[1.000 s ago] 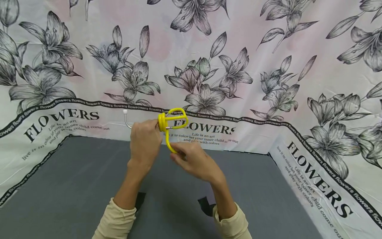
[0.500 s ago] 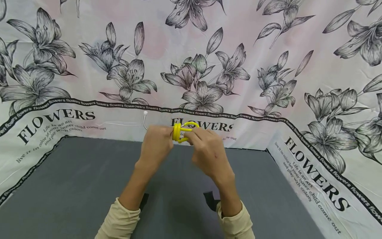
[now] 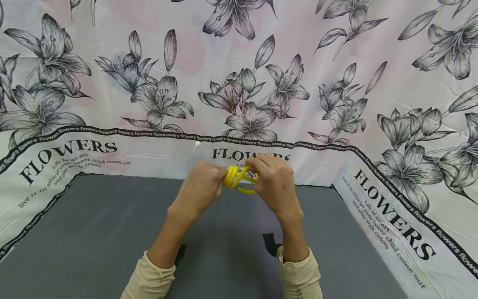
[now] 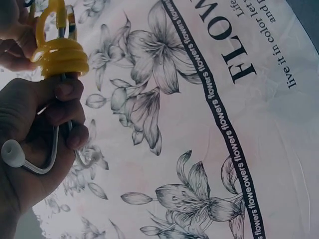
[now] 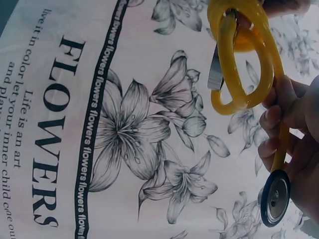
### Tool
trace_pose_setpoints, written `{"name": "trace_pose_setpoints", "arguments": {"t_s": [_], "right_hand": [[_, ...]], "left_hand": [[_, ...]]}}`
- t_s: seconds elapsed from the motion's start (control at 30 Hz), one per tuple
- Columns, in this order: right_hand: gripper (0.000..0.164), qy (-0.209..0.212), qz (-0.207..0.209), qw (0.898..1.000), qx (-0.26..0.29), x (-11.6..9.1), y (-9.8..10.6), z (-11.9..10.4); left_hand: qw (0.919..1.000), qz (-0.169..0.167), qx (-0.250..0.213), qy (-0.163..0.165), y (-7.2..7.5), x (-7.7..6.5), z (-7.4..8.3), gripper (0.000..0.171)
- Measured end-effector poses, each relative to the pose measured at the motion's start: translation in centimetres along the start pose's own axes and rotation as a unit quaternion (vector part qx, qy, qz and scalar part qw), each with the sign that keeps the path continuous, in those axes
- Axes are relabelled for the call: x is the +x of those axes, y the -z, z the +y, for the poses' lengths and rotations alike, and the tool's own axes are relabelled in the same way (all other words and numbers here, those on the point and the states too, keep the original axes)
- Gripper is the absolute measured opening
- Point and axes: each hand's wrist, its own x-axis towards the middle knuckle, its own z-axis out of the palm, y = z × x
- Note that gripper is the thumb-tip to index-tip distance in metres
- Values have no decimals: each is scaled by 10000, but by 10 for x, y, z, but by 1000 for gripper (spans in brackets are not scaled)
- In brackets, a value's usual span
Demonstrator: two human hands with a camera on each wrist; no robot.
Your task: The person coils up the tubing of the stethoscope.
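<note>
A stethoscope with yellow tubing (image 3: pixel 231 177) is held up between both hands. Its tube is wound in several turns around the metal part, with a loop (image 5: pixel 244 92) beyond the coil. My left hand (image 3: pixel 201 187) grips the metal ear tubes (image 4: pixel 56 134) just below the coil. A white ear tip (image 4: pixel 13 153) sticks out past the palm; the other is hidden. My right hand (image 3: pixel 275 182) pinches the free tube close to the round, black-rimmed chest piece (image 5: pixel 275 198), which hangs past the fingers in the right wrist view.
Beneath the hands lies a dark grey table top (image 3: pixel 112 232). Two black patches (image 3: pixel 270 245) show beside the forearms. A white floral sheet (image 3: pixel 179 95) with printed lettering stands behind the table and along both sides.
Both hands have shifted right and slightly down in the head view, carrying the stethoscope. My right hand has risen from below the coil to its right side, bringing the free tube along.
</note>
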Motion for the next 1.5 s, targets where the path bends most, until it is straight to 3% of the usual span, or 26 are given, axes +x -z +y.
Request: {"name": "trace_pose_setpoints", "arguments": {"t_s": [0.2, 0.47, 0.6, 0.7, 0.87, 0.97, 1.07, 1.2, 1.27, 1.37, 1.5], "right_hand": [[18, -115, -105, 9996, 256, -2, -1, 3], [20, -65, -1, 9998, 203, -3, -1, 4], [16, -63, -126, 9989, 444, -5, 3, 10], [15, -54, -209, 9958, 886, -8, 8, 20], [17, -66, -62, 9795, 2012, -11, 14, 41], [16, -62, -45, 9684, 2494, -9, 11, 47], [14, -164, -174, 9613, 2744, -8, 4, 46], [15, -438, -556, 9557, 2857, -8, 0, 38], [17, -526, -799, 9543, 2833, -8, -1, 34], [20, -635, -1118, 9510, 2813, -8, -1, 30], [17, -949, -1438, 9326, 3172, -10, 3, 26]], "left_hand": [[9990, -278, 158, -320, 4, -1, -1, 5], [9972, -327, -121, -657, 2, -2, 4, 12], [9951, -306, -516, -782, 0, -2, 3, 16], [9875, -469, -1140, -982, 0, -4, -1, 18], [9637, -716, -2280, -1189, 3, 0, -5, 17], [9594, -583, -2538, -1085, 7, 1, -9, 17], [9562, -461, -2783, -785, 12, 0, -14, 16], [9430, -326, -3289, -380, 15, -4, -19, 18], [9402, -237, -3392, -201, 15, -6, -20, 19], [9404, -106, -3397, 88, 16, -7, -18, 22], [9442, 79, -3268, 403, 17, -8, -15, 22]]}}
